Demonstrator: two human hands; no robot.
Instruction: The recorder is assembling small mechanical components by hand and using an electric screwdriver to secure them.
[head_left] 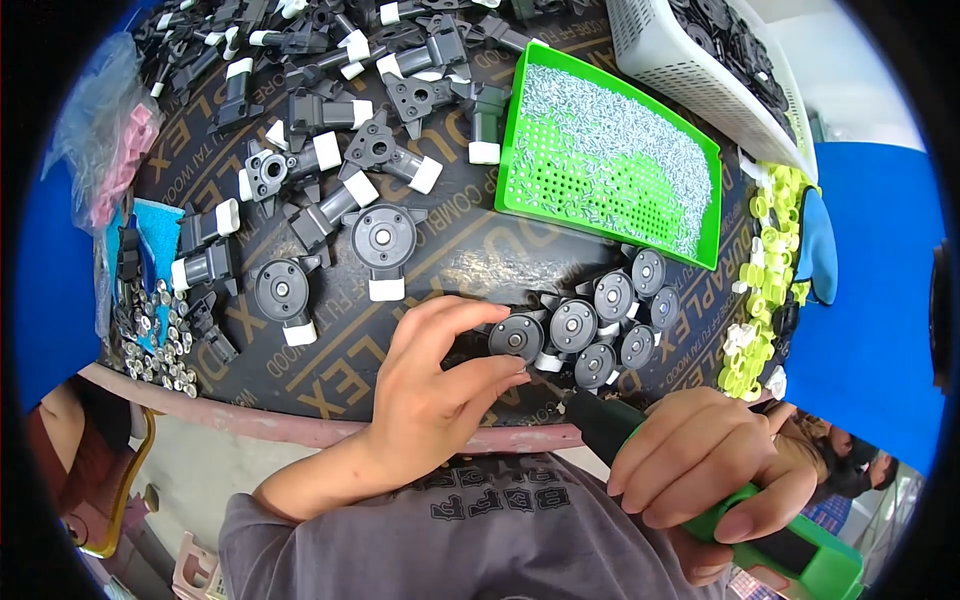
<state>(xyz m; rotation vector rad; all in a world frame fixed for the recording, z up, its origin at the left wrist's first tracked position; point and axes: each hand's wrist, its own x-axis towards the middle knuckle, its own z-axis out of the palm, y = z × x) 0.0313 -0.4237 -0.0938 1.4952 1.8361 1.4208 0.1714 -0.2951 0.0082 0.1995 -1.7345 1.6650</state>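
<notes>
My left hand point(425, 385) reaches in from the lower middle, thumb and forefinger pinching the rim of a black plastic part with a round disc point(516, 338). That part lies at the left end of a close group of similar round parts point(574, 326), some with white ends showing. In my right hand point(705, 465) is a green and black power screwdriver point(830, 562), fingers wrapped round its body. Its black nose point(598, 425) points up and left toward the pinched part, apart from it. Two more disc-topped parts point(384, 238) with white ends lie left of the group.
A green perforated tray point(606, 239) of small silvery screws stands beyond the group. Black parts with white ends point(310, 112) are heaped at the far left. Small round metal pieces point(172, 345) lie near left, yellow-green plastic pieces point(757, 290) at right, below a white basket point(690, 90).
</notes>
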